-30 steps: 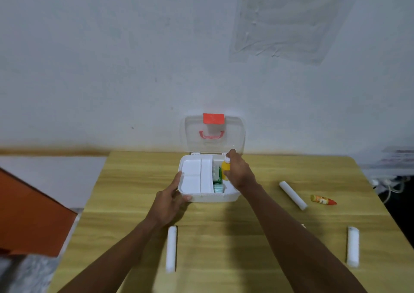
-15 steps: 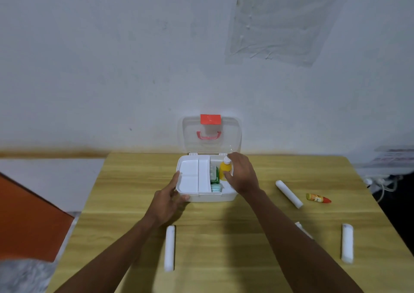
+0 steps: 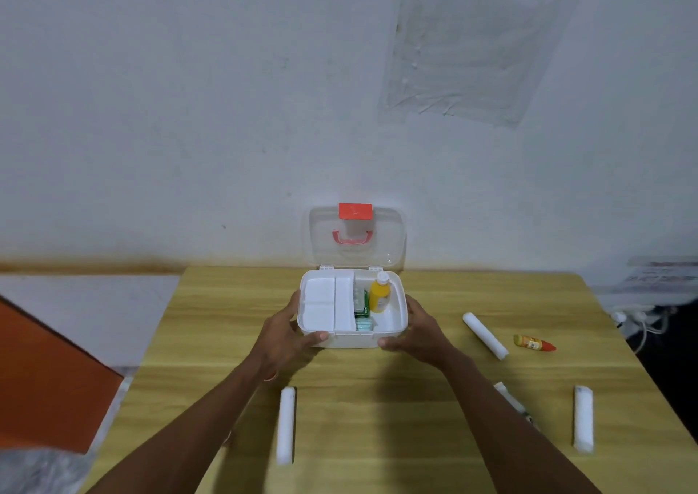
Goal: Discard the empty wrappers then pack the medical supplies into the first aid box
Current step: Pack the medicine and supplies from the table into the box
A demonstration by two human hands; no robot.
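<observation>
The white first aid box point(image 3: 393, 336) stands open on the wooden table point(image 3: 377, 399), its clear lid point(image 3: 389, 240) with a red latch leaning against the wall. Inside, a yellow bottle point(image 3: 379, 294) lies beside a green packet point(image 3: 363, 302) and a teal packet point(image 3: 363, 324); a white tray point(image 3: 325, 302) fills the left half. My left hand point(image 3: 285, 336) grips the box's left front corner and my right hand point(image 3: 417, 333) grips its right front corner. Three white bandage rolls lie on the table: front left point(image 3: 286, 425), right point(image 3: 484, 335), far right point(image 3: 583, 418). A small orange tube point(image 3: 534, 342) lies at the right.
A partly hidden item point(image 3: 515, 403) lies just right of my right forearm. An orange surface point(image 3: 45, 380) sits left of the table. Cables and paper point(image 3: 649, 304) lie past the table's right edge. The wall stands directly behind the box.
My right hand let go of the yellow bottle, which now lies in the box, and moved to the box's right front corner. My left hand shifted along the box's left side.
</observation>
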